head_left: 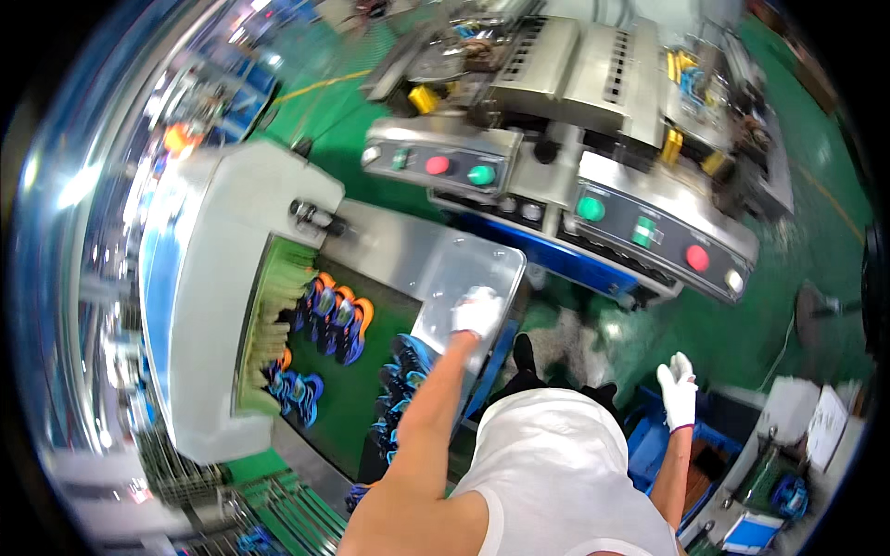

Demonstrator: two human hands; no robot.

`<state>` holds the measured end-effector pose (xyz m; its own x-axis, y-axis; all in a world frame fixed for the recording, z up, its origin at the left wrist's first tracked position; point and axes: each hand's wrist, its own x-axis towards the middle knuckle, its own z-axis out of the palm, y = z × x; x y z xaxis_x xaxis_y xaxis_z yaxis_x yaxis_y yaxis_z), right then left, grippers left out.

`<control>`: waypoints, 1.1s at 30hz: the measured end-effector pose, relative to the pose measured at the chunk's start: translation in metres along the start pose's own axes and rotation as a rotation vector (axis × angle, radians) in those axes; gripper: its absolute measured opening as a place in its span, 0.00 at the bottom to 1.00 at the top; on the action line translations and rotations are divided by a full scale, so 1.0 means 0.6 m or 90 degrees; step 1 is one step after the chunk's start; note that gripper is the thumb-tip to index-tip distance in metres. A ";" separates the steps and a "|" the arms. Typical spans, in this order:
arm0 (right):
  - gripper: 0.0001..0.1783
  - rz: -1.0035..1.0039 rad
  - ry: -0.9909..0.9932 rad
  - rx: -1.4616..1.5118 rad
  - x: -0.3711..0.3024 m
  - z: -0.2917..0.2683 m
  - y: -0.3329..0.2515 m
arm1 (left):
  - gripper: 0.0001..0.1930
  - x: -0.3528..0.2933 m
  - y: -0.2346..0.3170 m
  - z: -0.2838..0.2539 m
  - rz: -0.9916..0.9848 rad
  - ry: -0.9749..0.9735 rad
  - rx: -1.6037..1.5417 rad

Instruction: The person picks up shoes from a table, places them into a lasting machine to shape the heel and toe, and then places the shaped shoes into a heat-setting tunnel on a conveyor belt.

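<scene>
My left hand (477, 310), in a white glove, is over the shiny metal tray (468, 264) at the end of the bench. Motion smears its fingers, and I cannot tell whether it touches the tray. Just left of that arm, black and blue shoes (399, 371) stand in a row along the green conveyor belt (338, 398). My right hand (679, 389), gloved in white too, is off to the right with fingers stretched and thumb apart. Nothing shows in it. Beside and below it is a blue crate (649, 445).
More shoes with orange and purple edges (338, 320) sit on the belt by the opening of a white machine housing (204, 278). Ahead stands a metal machine with two control panels (663, 222) bearing red and green buttons. A side table (797, 408) is at right.
</scene>
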<state>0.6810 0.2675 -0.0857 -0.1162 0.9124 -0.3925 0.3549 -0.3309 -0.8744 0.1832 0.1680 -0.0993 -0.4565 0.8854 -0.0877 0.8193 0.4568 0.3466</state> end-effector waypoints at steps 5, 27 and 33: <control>0.36 -0.028 -0.166 -0.211 0.053 0.187 -0.078 | 0.21 -0.224 -0.514 -0.218 -0.624 0.236 -0.008; 0.41 -0.389 -0.654 -0.505 -0.034 0.735 -0.474 | 0.13 -0.208 -0.472 -0.238 -0.354 0.460 -0.304; 0.46 -0.524 -0.730 -0.365 -0.083 0.747 -0.576 | 0.17 -0.117 -0.265 -0.301 -0.364 0.470 -0.763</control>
<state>0.1485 0.2282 0.1080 -0.9941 0.0267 -0.1053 0.1029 0.5421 -0.8340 0.0225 0.0176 0.0203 -0.9696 0.2118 -0.1226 -0.1138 0.0534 0.9921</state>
